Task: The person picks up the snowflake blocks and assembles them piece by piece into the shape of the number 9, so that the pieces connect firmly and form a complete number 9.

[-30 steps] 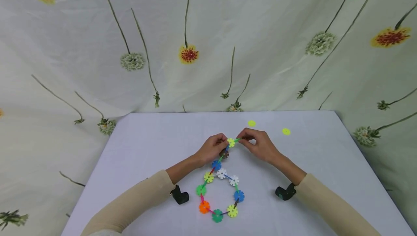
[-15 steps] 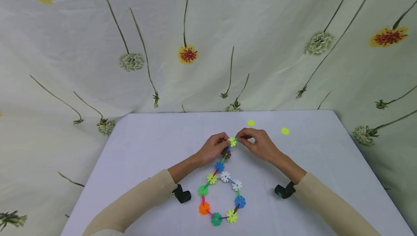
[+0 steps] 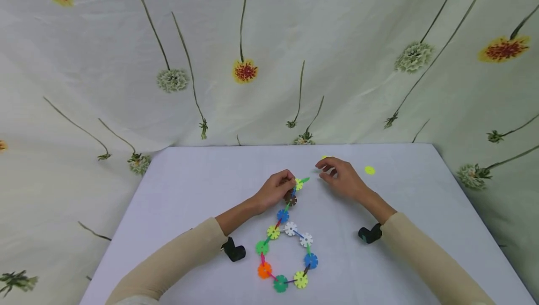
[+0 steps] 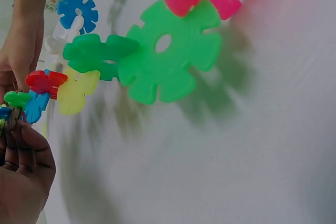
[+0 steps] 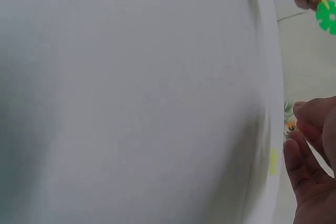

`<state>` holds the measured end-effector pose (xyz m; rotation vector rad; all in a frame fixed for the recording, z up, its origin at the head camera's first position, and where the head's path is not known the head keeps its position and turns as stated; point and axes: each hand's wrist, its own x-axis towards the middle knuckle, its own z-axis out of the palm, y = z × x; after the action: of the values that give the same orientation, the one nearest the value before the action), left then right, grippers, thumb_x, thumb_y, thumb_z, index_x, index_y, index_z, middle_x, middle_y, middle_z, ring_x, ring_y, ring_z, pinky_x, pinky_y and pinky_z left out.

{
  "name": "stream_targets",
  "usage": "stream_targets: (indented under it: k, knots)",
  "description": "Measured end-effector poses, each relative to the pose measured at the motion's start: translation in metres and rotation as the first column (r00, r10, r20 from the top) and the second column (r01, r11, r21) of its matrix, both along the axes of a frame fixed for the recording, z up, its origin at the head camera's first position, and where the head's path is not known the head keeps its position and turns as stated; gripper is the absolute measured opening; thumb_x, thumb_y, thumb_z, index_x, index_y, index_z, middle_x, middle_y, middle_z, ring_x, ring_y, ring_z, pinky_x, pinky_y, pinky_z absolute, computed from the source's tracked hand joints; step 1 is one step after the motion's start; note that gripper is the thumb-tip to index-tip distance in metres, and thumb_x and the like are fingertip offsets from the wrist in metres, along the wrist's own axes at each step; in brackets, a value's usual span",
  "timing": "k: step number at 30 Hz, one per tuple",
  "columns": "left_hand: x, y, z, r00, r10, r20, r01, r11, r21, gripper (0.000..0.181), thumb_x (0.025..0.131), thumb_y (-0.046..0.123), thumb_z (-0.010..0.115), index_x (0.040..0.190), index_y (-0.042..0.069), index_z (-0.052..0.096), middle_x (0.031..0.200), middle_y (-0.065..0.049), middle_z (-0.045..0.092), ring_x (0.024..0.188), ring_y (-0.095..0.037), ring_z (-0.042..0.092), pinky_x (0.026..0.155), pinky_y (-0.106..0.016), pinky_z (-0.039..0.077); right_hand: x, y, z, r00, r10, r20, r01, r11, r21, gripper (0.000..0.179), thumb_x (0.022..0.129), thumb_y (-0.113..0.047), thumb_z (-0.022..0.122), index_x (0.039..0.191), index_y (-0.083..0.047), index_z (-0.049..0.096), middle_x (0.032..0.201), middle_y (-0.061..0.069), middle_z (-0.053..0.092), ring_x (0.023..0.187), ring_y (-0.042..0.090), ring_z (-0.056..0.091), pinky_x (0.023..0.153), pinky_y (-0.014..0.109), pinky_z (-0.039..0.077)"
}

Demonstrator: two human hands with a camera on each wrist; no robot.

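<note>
A chain of interlocking notched plastic discs lies on the table, its lower part forming a ring that includes an orange disc (image 3: 264, 270) and a green disc (image 4: 168, 51). A short tail rises from the ring through a blue disc (image 3: 283, 215) and a brown disc (image 3: 292, 201) to a yellow disc (image 3: 299, 184). My left hand (image 3: 273, 191) pinches this upper end, partly covering it. From the yellow disc a green disc (image 3: 306, 180) sticks out to the right. My right hand (image 3: 346, 179) hovers just right of it, fingers loosely bent and holding nothing.
One loose yellow disc (image 3: 324, 157) lies by the far table edge, partly hidden behind the right fingers. Another loose yellow disc (image 3: 369, 170) rests farther right. A flower-printed cloth (image 3: 269, 104) hangs behind the white table (image 3: 189, 178).
My right hand has let go of the green disc at the chain's end and moved up and right, toward the loose yellow disc. My left hand keeps its pinch in nearly the same place.
</note>
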<state>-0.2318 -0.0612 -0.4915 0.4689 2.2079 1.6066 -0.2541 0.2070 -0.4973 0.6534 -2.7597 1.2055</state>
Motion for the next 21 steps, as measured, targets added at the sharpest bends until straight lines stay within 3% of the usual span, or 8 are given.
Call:
stream_targets:
  k: [3, 8, 14, 21]
  knots:
    - [0.001, 0.0, 0.001, 1.0, -0.005, -0.003, 0.005, 1.0, 0.002, 0.017, 0.112, 0.017, 0.052, 0.112, 0.002, 0.06, 0.097, -0.004, 0.06, 0.083, -0.012, 0.057, 0.079, -0.027, 0.05, -0.014, 0.01, -0.005, 0.995, -0.087, 0.042, 0.084, 0.995, 0.061, 0.031, 0.101, -0.01, 0.073, 0.131, -0.005, 0.069, 0.13, 0.015, 0.071, 0.114, 0.032, 0.069, 0.095, 0.047, 0.058]
    - [0.0, -0.001, -0.002, 1.0, -0.026, -0.011, 0.026, 1.0, 0.007, 0.019, 0.113, 0.018, 0.051, 0.113, 0.001, 0.06, 0.092, -0.002, 0.06, 0.078, -0.012, 0.058, 0.076, -0.027, 0.051, -0.035, 0.02, -0.008, 0.969, -0.209, 0.133, 0.185, 0.968, 0.171, 0.043, 0.103, -0.019, 0.07, 0.141, -0.001, 0.061, 0.138, 0.02, 0.059, 0.122, 0.036, 0.063, 0.107, 0.054, 0.052]
    - [0.001, -0.012, -0.003, 1.0, -0.015, -0.009, 0.015, 1.0, -0.006, 0.019, 0.113, 0.018, 0.05, 0.114, 0.001, 0.059, 0.092, -0.003, 0.06, 0.081, -0.013, 0.058, 0.077, -0.026, 0.053, -0.049, 0.008, -0.004, 0.963, -0.231, 0.14, 0.194, 0.952, 0.237, 0.037, 0.103, -0.021, 0.068, 0.135, -0.001, 0.064, 0.132, 0.023, 0.058, 0.116, 0.039, 0.06, 0.105, 0.055, 0.049]
    - [0.004, -0.01, 0.002, 1.0, -0.008, 0.005, 0.008, 1.0, -0.004, 0.019, 0.112, 0.017, 0.051, 0.115, 0.001, 0.06, 0.093, -0.004, 0.061, 0.082, -0.012, 0.058, 0.076, -0.025, 0.053, -0.052, 0.005, -0.003, 0.948, -0.266, 0.177, 0.219, 0.944, 0.247, 0.032, 0.101, -0.02, 0.069, 0.126, 0.0, 0.063, 0.134, 0.022, 0.056, 0.118, 0.039, 0.053, 0.107, 0.054, 0.047]
